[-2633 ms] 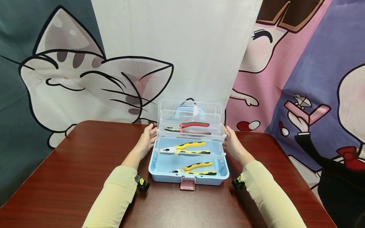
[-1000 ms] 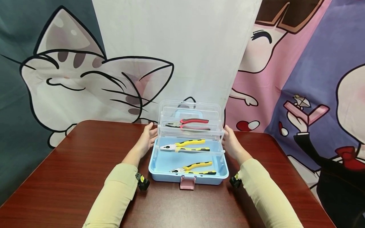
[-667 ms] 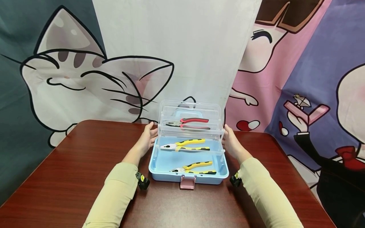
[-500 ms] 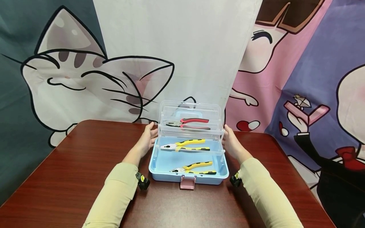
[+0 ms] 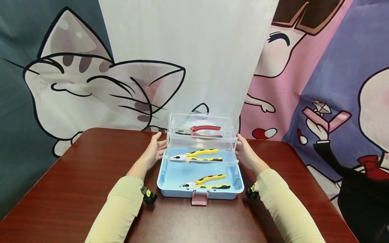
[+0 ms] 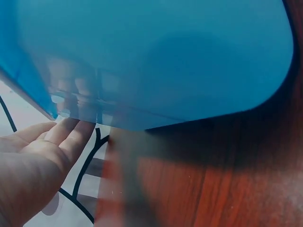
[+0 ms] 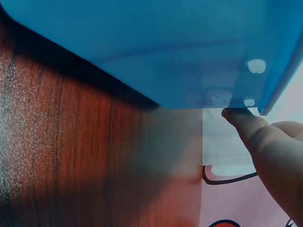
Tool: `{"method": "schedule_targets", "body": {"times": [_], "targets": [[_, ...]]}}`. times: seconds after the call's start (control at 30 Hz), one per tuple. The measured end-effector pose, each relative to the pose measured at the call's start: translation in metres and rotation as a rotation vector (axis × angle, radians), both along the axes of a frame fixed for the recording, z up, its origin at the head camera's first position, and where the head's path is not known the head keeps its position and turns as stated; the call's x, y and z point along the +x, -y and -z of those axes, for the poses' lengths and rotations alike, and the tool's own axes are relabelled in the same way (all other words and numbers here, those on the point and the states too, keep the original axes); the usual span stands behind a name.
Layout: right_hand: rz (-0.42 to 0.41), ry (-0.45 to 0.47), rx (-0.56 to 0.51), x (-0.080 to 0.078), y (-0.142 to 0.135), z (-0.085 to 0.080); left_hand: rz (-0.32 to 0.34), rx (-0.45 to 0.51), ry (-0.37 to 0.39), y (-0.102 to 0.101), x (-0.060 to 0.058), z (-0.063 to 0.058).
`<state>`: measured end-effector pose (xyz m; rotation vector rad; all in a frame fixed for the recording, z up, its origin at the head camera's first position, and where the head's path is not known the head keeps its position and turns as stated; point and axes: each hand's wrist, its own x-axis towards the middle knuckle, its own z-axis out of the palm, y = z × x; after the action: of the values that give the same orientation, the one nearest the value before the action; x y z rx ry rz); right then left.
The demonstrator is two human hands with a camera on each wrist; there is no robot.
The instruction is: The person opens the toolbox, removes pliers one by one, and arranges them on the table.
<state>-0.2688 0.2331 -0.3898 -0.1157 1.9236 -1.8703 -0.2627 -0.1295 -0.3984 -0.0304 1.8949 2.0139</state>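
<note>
A light blue toolbox (image 5: 179,193) stands unlatched on the table, its clear lid (image 5: 212,119) tilted up and back. Red-handled pliers (image 5: 206,128) lie in the upper clear tray. Below them, yellow-and-black pliers (image 5: 202,153) lie in the lower clear tray, and a second yellow-and-black pair (image 5: 211,178) rests in the blue bottom. My left hand (image 5: 152,151) is at the box's left side, near the back, fingers extended. On the opposite side, my right hand (image 5: 247,152) has its fingertips right at the tray edge. Both wrist views show fingers reaching around the back corners of the blue wall (image 6: 199,61).
A pink latch (image 5: 199,198) hangs down at the box's front. Around the box spreads a reddish-brown wooden table (image 5: 100,168). Close behind its far edge hangs a cartoon-printed cloth (image 5: 194,50).
The lid has tipped further and its top sits lower; the blue handle seen through it earlier no longer shows. The box front and left hand have shifted slightly toward me.
</note>
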Motion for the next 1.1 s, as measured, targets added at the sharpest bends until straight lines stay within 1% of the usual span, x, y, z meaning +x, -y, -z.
{"method": "schedule_targets", "body": {"times": [0.27,0.47,0.53,0.63,0.77,0.9,0.97,1.1], "targets": [[0.002,-0.005,0.023,0.000,0.002,0.003,-0.012,-0.002,-0.002,0.001,0.002,0.004],[0.011,0.005,0.106,0.000,0.002,0.003,-0.032,-0.009,0.012,0.003,0.004,0.005],[0.013,0.005,0.118,0.000,0.003,0.003,-0.034,-0.012,0.012,0.003,0.004,0.006],[0.017,0.006,0.128,0.000,0.003,0.004,-0.013,-0.001,0.010,0.004,0.005,0.008],[0.012,-0.003,0.185,0.001,0.003,0.006,0.018,-0.002,0.000,0.005,0.007,0.010],[0.026,-0.032,0.244,0.004,0.002,0.007,0.019,-0.040,-0.011,0.007,0.013,0.010],[0.049,-0.049,0.262,0.005,0.001,0.007,0.019,-0.066,-0.015,0.008,0.017,0.009],[0.076,-0.118,0.301,0.011,-0.002,0.003,0.031,-0.168,-0.066,0.012,0.030,0.009]]}}
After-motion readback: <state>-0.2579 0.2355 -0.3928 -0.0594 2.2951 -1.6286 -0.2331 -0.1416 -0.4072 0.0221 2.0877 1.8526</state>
